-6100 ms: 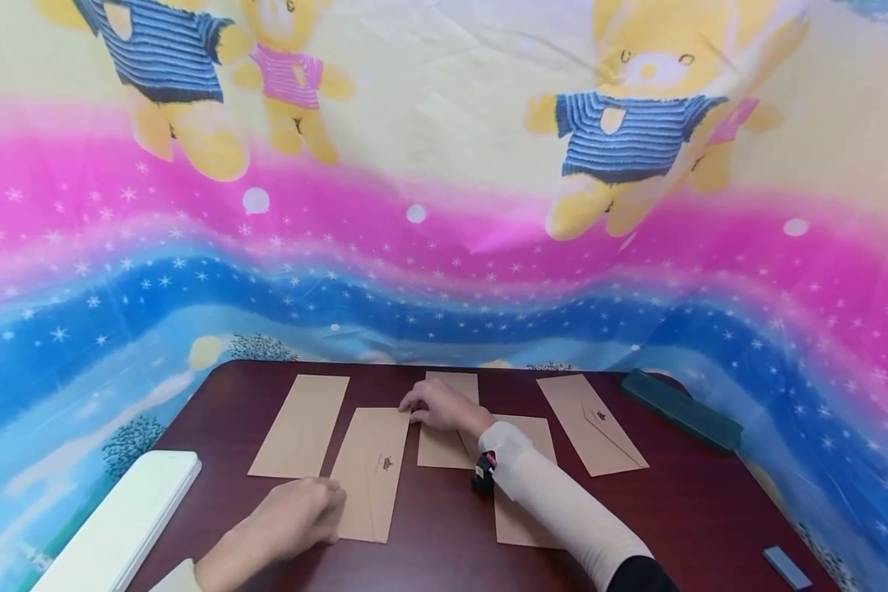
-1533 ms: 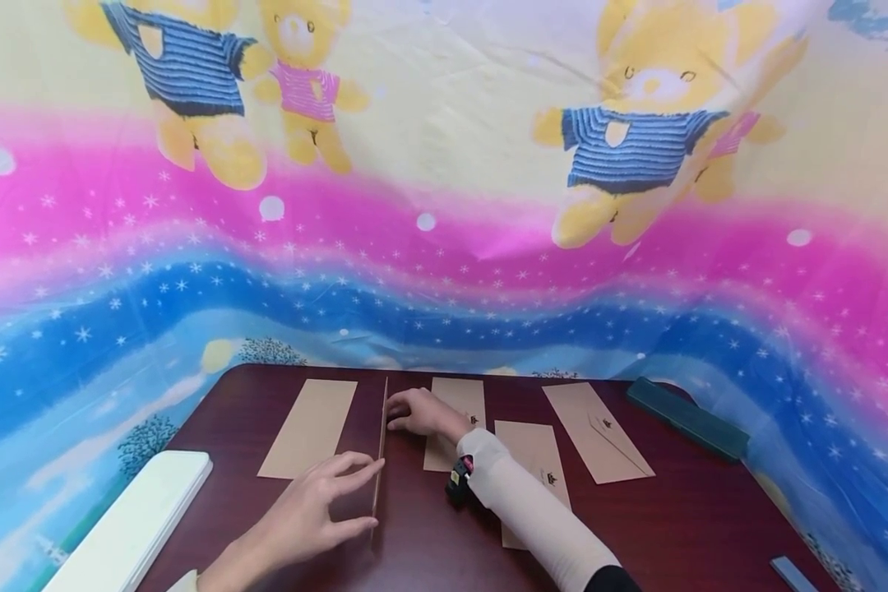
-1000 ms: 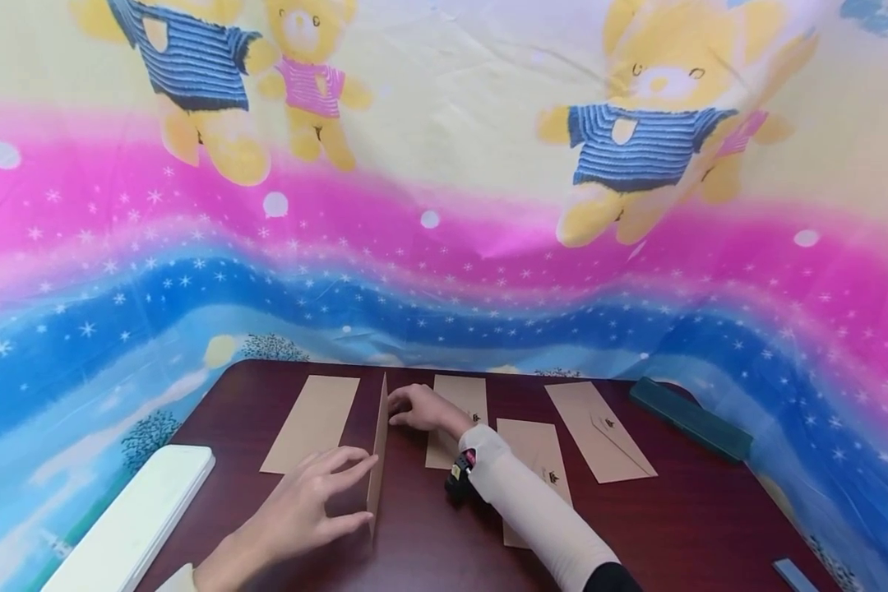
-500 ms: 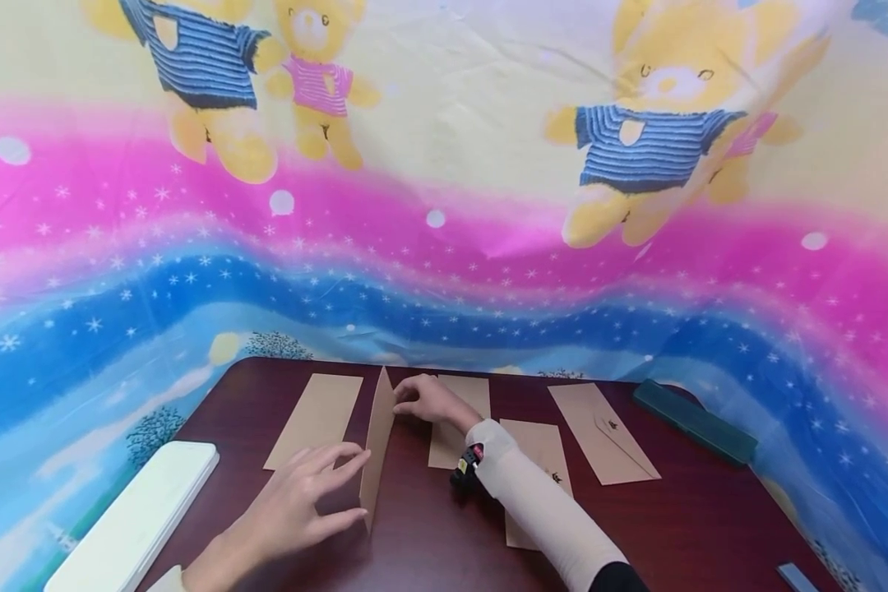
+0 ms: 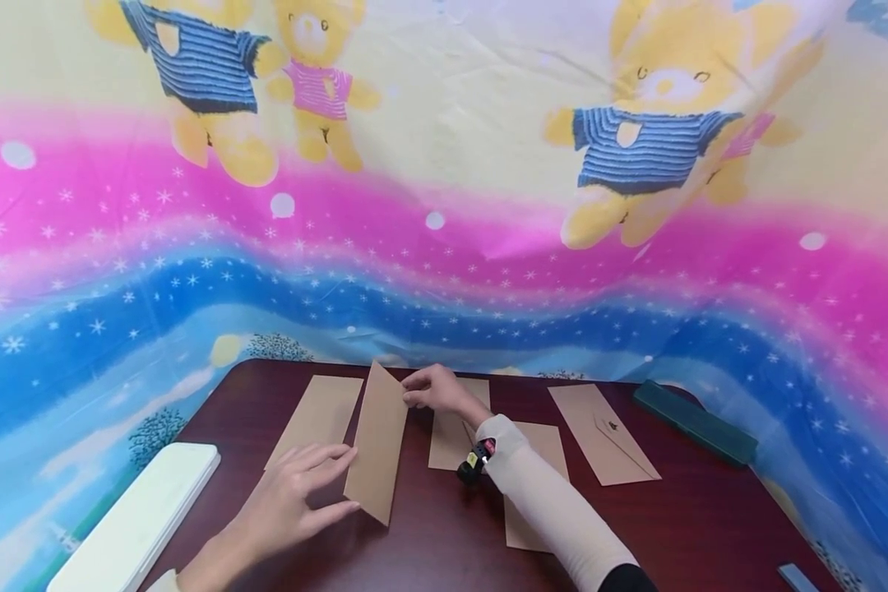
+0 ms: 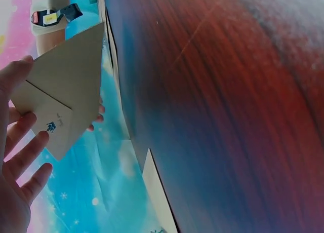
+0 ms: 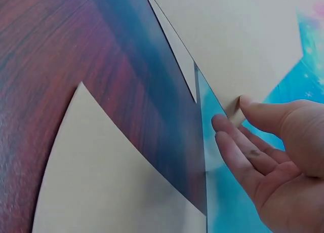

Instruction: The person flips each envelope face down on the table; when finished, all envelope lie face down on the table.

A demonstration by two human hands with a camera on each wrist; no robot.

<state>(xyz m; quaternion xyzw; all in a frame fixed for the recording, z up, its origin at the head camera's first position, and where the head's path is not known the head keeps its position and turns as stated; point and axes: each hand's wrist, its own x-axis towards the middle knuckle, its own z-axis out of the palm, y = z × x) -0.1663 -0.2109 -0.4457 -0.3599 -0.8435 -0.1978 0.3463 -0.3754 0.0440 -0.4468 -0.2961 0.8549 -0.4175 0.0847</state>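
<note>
A tan paper envelope [image 5: 377, 448] stands tilted above the table, its plain face toward me in the head view. In the left wrist view its flap side [image 6: 76, 91] shows, with a small dark crown print. My right hand [image 5: 444, 390] pinches its far right corner, thumb on the plain face and fingertips behind, as the right wrist view shows. My left hand [image 5: 284, 497] is at its left edge, thumb and fingers spread and touching the flap side. Left of it lies a plain-side-up envelope [image 5: 314, 415]; another envelope [image 5: 451, 448] lies partly hidden under my right hand and wrist.
Farther right lie an envelope [image 5: 536, 460] partly covered by my right forearm and a slanted one [image 5: 599, 432] with its flap up. A long white case [image 5: 136, 518] is at left, a dark green case [image 5: 696, 423] at back right, a small grey bar [image 5: 797, 577] at front right.
The envelope, earlier flat with its flap side up, was raised on edge and has turned to show its plain face. My right hand has shifted slightly right and away, holding its corner.
</note>
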